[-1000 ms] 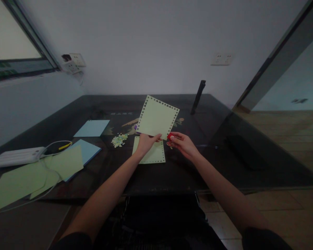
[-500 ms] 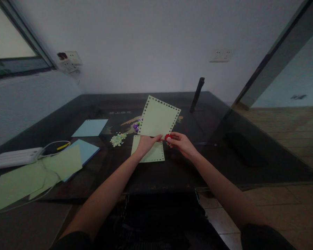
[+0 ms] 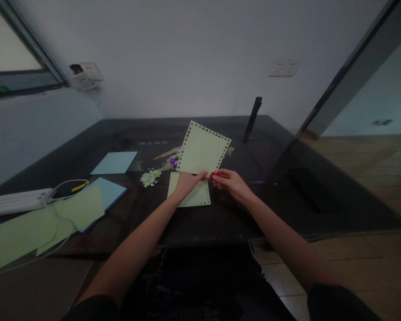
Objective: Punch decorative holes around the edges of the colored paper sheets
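My left hand [image 3: 189, 183] pinches the lower edge of a pale green sheet of paper [image 3: 203, 149], held tilted above the table. Small punched holes run along several of its edges. My right hand [image 3: 231, 182] is closed around a small red paper punch [image 3: 214, 175], which sits at the sheet's lower right corner. Beneath my left hand, a second pale green sheet with punched edges [image 3: 197, 197] lies on the table, partly covered by that hand. Left of the hands is a heap of small punched paper pieces [image 3: 150, 177]. Purple and green figures [image 3: 175, 159] show beside the held sheet.
On the dark table [image 3: 220, 227], a light blue sheet [image 3: 115, 162] lies at the left. Nearer are green sheets [image 3: 23, 229], a white power strip [image 3: 20, 201] and a loose cable. A black upright post [image 3: 253, 119] stands at the back right; a dark flat object [image 3: 310, 189] lies right.
The red punch has turned slightly in my right hand and moved a little left against the sheet's corner. My left hand keeps its hold on the paper.
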`<state>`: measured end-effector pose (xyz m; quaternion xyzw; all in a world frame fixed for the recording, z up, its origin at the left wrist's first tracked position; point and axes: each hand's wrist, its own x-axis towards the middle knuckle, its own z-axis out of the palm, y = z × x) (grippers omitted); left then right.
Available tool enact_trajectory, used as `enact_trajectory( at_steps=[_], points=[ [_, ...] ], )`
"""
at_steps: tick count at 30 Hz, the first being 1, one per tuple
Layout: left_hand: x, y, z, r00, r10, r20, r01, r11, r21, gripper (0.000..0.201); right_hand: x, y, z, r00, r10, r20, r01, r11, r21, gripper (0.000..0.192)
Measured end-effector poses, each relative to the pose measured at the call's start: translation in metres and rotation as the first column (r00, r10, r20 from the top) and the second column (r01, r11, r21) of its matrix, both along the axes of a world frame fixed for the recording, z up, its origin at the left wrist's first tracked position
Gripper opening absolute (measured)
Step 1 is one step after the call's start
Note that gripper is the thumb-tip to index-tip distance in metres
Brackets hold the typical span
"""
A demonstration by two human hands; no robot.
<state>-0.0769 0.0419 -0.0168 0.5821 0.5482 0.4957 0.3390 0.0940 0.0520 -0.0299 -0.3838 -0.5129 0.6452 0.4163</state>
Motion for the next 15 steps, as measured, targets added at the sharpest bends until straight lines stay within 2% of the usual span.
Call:
enact_trajectory(
  at_steps=[8,15],
  points=[
    [-0.004,0.006,-0.011,0.999,0.002,-0.048,0.000,0.999,0.034,0.011,-0.001,0.001,-0.002,1.000,-0.003,0.004,0.003,1.000,-0.013,0.030],
    [-0.003,0.006,-0.009,0.998,-0.009,-0.066,0.011,0.999,0.038,0.010,-0.001,0.002,-0.004,1.000,-0.017,-0.001,0.017,1.000,-0.003,0.032]
  ],
)
